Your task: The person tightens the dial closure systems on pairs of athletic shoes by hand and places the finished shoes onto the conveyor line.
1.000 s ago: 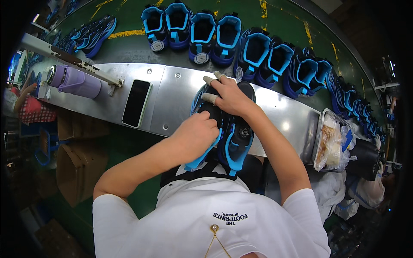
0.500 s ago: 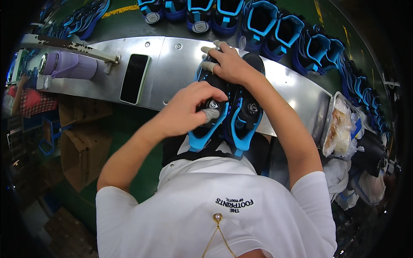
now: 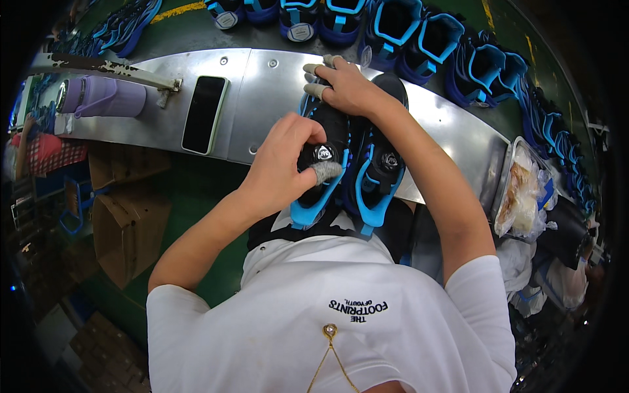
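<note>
A pair of black and blue sneakers with dials on the tongues lies toes away, over my lap and the metal bench's near edge. My left hand (image 3: pixel 278 160) is at the left sneaker (image 3: pixel 306 213): its bent index finger and wrapped thumb sit on either side of the round black dial (image 3: pixel 324 153). My right hand (image 3: pixel 350 90) reaches across and holds the left sneaker's toe end, its fingers, capped with beige covers, curled over the far left side. The right sneaker (image 3: pixel 371 213) lies alongside under my right wrist; neither hand grips it.
On the curved metal bench (image 3: pixel 259 98) lie a dark-screened phone (image 3: pixel 205 116) and a purple bottle (image 3: pixel 111 97) under a worn metal bar. A tray (image 3: pixel 504 190) of plastic-wrapped stuff stands at right. Several blue sneakers (image 3: pixel 386 46) line the far side. Cardboard boxes (image 3: pixel 128 229) stand below left.
My left index finger and thumb have shifted left and apart a little, baring more of the dial. My right hand keeps its hold on the toe. The view has shifted slightly.
</note>
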Tool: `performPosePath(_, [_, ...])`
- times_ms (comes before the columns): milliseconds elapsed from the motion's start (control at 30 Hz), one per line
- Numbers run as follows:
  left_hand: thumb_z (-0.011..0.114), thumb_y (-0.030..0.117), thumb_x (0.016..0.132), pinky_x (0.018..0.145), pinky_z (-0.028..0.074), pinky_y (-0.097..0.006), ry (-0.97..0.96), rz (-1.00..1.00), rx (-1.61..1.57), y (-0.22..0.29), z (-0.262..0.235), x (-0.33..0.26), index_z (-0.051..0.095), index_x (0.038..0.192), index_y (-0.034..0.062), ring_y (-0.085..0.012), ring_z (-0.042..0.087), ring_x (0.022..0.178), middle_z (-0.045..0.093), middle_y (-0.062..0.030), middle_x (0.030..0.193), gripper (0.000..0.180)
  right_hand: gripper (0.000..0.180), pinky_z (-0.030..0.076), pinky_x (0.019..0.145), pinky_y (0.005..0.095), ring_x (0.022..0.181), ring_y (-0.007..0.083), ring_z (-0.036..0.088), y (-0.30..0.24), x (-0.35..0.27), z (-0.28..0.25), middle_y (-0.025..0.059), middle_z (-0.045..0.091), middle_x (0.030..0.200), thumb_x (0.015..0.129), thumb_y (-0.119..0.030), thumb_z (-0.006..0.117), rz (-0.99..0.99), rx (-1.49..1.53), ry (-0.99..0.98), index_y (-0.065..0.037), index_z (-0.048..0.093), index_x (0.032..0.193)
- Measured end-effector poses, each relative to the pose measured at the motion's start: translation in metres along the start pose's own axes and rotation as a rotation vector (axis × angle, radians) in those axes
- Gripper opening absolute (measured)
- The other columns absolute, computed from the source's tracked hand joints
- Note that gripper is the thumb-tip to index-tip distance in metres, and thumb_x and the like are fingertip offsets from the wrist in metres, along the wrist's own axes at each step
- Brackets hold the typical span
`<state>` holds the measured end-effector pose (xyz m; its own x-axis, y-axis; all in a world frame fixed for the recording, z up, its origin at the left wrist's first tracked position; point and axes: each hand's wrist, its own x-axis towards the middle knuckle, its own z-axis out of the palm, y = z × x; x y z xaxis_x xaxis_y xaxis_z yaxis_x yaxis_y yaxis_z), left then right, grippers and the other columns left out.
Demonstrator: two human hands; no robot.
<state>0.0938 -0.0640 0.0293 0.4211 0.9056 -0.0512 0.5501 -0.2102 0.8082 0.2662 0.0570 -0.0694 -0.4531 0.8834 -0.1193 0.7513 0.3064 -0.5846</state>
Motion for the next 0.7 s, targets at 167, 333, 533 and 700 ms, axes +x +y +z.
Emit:
performPosePath(167, [0.067,0.001,0.078,0.077,0.043,-0.03,-0.314,0.088,-0.16,-0.013,-0.015,0.01,0.062,0.121,0.0093,-0.0189,0.05,0.085,0.055,-0.0039,0.099,0.044,0.051,0.038,0.109,0.0503,0.129,0.0479,0.044,-0.006,-0.001,-0.002,0.0272,0.046,0.141,0.094,-0.041,0.059,-0.027,0.027,-0.004,-0.023,0.053,0.141])
performPosePath(333, [0.071,0.006,0.076,0.083,0.046,-0.032,-0.035,0.115,0.039,-0.005,0.004,0.002,0.061,0.115,0.0063,-0.021,0.055,0.089,0.057,-0.0062,0.102,0.04,0.052,0.039,0.108,0.0495,0.129,0.0477,0.045,0.001,0.001,-0.001,0.0277,0.045,0.142,0.091,-0.045,0.06,-0.034,0.04,0.011,-0.022,0.056,0.138])
performPosePath(533, [0.066,0.001,0.077,0.089,0.045,-0.032,-0.32,0.204,-0.147,-0.021,-0.015,0.012,0.066,0.119,0.0075,-0.0227,0.055,0.099,0.065,-0.0061,0.108,0.043,0.051,0.04,0.108,0.0473,0.128,0.0453,0.047,-0.003,0.0,-0.005,0.0276,0.048,0.139,0.091,-0.043,0.061,-0.052,0.082,-0.009,-0.019,0.058,0.136])
performPosePath(700, [0.071,0.006,0.074,0.091,0.044,-0.034,-0.245,0.236,-0.063,-0.019,-0.015,0.013,0.063,0.117,0.0059,-0.0255,0.054,0.103,0.061,-0.0074,0.108,0.044,0.053,0.042,0.105,0.0485,0.125,0.0463,0.05,0.007,0.002,0.004,0.0278,0.049,0.138,0.089,-0.047,0.063,-0.091,0.132,0.04,-0.019,0.061,0.134])
